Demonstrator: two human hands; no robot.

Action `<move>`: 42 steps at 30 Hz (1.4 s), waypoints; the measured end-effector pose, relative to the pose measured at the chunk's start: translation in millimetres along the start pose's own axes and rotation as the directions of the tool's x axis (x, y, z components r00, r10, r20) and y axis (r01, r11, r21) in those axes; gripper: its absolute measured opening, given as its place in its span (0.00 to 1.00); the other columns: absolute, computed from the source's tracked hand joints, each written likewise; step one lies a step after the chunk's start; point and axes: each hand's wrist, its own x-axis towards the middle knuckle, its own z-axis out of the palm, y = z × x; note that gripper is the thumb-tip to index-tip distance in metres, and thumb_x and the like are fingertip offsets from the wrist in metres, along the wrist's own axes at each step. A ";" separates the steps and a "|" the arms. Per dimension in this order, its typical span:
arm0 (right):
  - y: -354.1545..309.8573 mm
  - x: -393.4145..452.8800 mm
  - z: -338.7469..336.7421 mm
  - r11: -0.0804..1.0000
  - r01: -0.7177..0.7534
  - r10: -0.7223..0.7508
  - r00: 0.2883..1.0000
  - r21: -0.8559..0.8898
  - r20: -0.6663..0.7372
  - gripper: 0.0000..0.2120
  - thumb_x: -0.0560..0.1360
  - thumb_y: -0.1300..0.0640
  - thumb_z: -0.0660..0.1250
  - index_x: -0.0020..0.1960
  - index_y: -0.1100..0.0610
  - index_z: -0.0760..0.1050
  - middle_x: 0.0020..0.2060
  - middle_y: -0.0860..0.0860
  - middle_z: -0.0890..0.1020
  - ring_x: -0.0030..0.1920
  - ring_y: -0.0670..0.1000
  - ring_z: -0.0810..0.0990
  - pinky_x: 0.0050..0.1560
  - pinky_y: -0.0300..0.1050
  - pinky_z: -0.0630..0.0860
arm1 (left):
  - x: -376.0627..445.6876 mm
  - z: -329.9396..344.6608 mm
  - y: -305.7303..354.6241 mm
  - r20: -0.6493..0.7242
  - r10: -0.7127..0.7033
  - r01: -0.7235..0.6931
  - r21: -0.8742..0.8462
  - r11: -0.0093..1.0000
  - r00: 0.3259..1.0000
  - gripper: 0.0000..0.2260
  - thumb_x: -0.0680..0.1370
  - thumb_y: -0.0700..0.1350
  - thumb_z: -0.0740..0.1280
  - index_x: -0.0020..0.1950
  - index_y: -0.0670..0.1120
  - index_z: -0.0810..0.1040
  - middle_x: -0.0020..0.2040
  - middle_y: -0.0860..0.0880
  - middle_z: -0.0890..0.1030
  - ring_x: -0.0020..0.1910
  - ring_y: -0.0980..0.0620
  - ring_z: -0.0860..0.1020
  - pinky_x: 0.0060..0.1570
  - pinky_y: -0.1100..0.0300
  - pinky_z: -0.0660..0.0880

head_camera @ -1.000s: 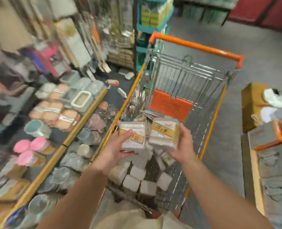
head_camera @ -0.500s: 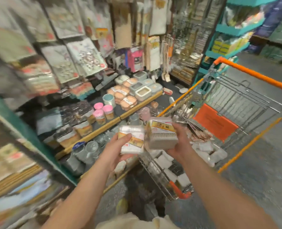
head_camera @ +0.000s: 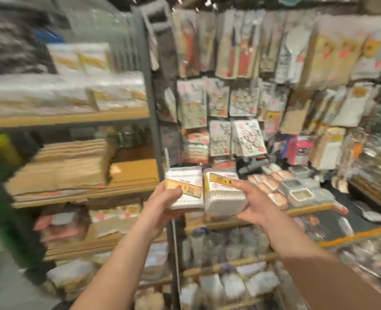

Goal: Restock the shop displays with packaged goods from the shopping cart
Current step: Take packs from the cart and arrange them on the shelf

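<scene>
Packs (head_camera: 185,189) gripped, one per hand (head_camera: 162,199) (head_camera: 255,203); matching shelf (head_camera: 77,118), probably upper left, should be confirmed before placing.

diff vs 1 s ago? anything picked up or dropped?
The view has swung left: the cart is out of sight and the shelves and hanging packets now fill the picture. Nothing was picked up or dropped. The left hand still holds the left box, and the right hand the right box, side by side.
</scene>
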 end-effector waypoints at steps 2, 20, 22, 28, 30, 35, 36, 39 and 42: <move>-16.4 30.0 47.6 0.983 0.051 -0.053 0.999 -0.176 -0.009 0.39 0.46 0.58 0.84 0.56 0.65 0.81 0.42 0.58 0.86 0.38 0.54 0.86 0.39 0.46 0.82 | -0.8 -38.3 38.8 -0.008 0.106 -0.105 0.045 0.993 0.994 0.31 0.66 0.41 0.69 0.69 0.49 0.69 0.54 0.47 0.84 0.47 0.49 0.84 0.42 0.51 0.82; -157.1 185.5 351.2 0.458 0.389 -0.308 0.913 -0.799 0.267 0.25 0.70 0.65 0.74 0.62 0.53 0.69 0.56 0.57 0.80 0.50 0.54 0.84 0.42 0.49 0.81 | 59.2 -264.1 307.2 -0.163 0.614 -0.554 0.299 0.777 0.773 0.30 0.76 0.48 0.70 0.74 0.53 0.58 0.55 0.55 0.75 0.52 0.56 0.76 0.57 0.49 0.75; -182.1 191.5 368.0 0.337 0.397 -0.338 0.897 -0.854 0.283 0.20 0.69 0.61 0.76 0.59 0.51 0.75 0.55 0.55 0.83 0.54 0.54 0.83 0.54 0.54 0.81 | 72.2 -282.3 326.0 -0.200 0.663 -0.570 0.371 0.733 0.722 0.38 0.73 0.49 0.71 0.77 0.49 0.54 0.55 0.55 0.72 0.51 0.58 0.74 0.56 0.57 0.72; -234.5 213.4 400.8 -0.138 0.264 -0.366 0.882 -0.955 0.297 0.19 0.68 0.58 0.77 0.56 0.53 0.74 0.52 0.51 0.79 0.47 0.49 0.78 0.45 0.43 0.73 | 110.5 -322.1 369.2 -0.210 0.597 -0.468 0.445 0.764 0.774 0.40 0.65 0.50 0.77 0.71 0.45 0.61 0.55 0.44 0.76 0.45 0.52 0.77 0.38 0.60 0.71; -242.3 227.7 402.6 -0.240 0.192 -0.357 0.894 -0.952 0.271 0.20 0.68 0.56 0.78 0.54 0.53 0.72 0.54 0.53 0.78 0.47 0.50 0.76 0.44 0.45 0.71 | 121.5 -324.0 377.5 -0.175 0.570 -0.435 0.483 0.760 0.803 0.40 0.63 0.50 0.79 0.69 0.48 0.62 0.56 0.42 0.77 0.49 0.48 0.79 0.42 0.55 0.74; -239.5 247.4 410.7 -0.577 -0.026 -0.280 0.945 -0.816 0.168 0.26 0.69 0.54 0.77 0.63 0.58 0.71 0.58 0.55 0.77 0.52 0.53 0.76 0.49 0.47 0.75 | 146.7 -323.2 389.7 -0.101 0.496 -0.344 0.601 0.721 0.863 0.44 0.63 0.46 0.80 0.73 0.51 0.60 0.58 0.42 0.79 0.58 0.41 0.79 0.64 0.40 0.73; -238.4 251.1 410.1 -0.588 -0.031 -0.271 0.949 -0.808 0.161 0.28 0.69 0.54 0.77 0.64 0.58 0.70 0.60 0.54 0.76 0.55 0.54 0.76 0.53 0.49 0.76 | 150.8 -324.5 390.9 -0.093 0.479 -0.327 0.617 0.716 0.873 0.43 0.66 0.44 0.79 0.75 0.50 0.59 0.59 0.42 0.79 0.58 0.42 0.79 0.64 0.41 0.72; -236.1 257.8 401.5 -0.546 0.016 -0.295 0.932 -0.838 0.210 0.34 0.67 0.53 0.79 0.66 0.55 0.65 0.61 0.51 0.73 0.56 0.54 0.73 0.55 0.50 0.74 | 159.5 -329.3 390.7 -0.074 0.441 -0.299 0.633 0.714 0.895 0.40 0.71 0.39 0.77 0.76 0.50 0.58 0.60 0.42 0.79 0.58 0.44 0.80 0.63 0.44 0.73; -238.7 255.6 391.8 -0.516 0.031 -0.347 0.906 -0.856 0.241 0.38 0.68 0.52 0.78 0.71 0.57 0.62 0.65 0.54 0.72 0.58 0.54 0.72 0.55 0.47 0.70 | 162.5 -336.0 391.7 -0.056 0.417 -0.286 0.642 0.711 0.907 0.34 0.73 0.37 0.74 0.74 0.48 0.60 0.57 0.42 0.80 0.54 0.44 0.82 0.60 0.47 0.76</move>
